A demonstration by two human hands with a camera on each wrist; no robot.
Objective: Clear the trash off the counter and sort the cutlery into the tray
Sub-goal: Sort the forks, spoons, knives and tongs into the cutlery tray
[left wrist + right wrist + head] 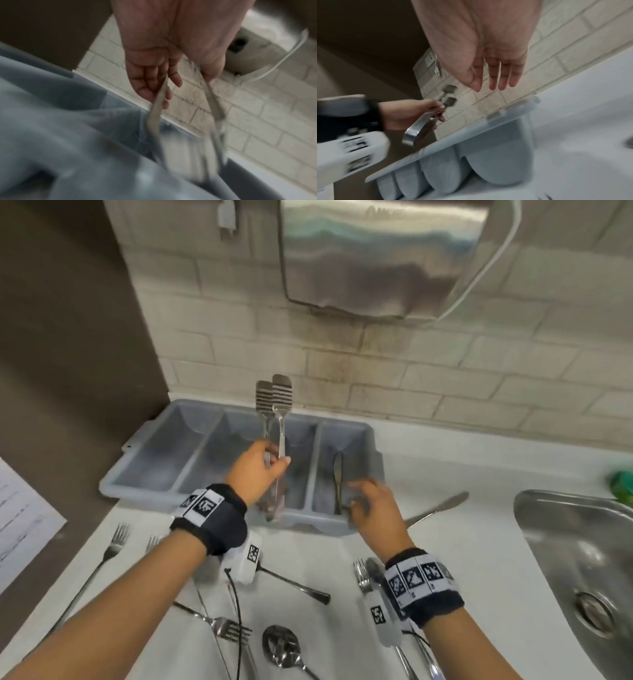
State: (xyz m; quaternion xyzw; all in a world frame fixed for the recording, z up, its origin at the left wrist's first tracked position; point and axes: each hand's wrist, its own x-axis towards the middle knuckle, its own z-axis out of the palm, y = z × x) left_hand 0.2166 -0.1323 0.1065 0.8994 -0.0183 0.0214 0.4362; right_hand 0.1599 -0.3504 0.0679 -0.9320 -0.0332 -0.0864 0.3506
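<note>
Left hand [255, 469] gripping two forks [274, 398]

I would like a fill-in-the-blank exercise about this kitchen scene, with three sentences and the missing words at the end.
1. The left hand holds two ____ above the grey tray, heads pointing up.
2. The right hand, fingers straight, holds ____.
3. One knife already lies in the tray's ____ compartment, and another knife lies on the counter between the tray and the sink.

Missing words: forks; nothing; rightmost
</note>
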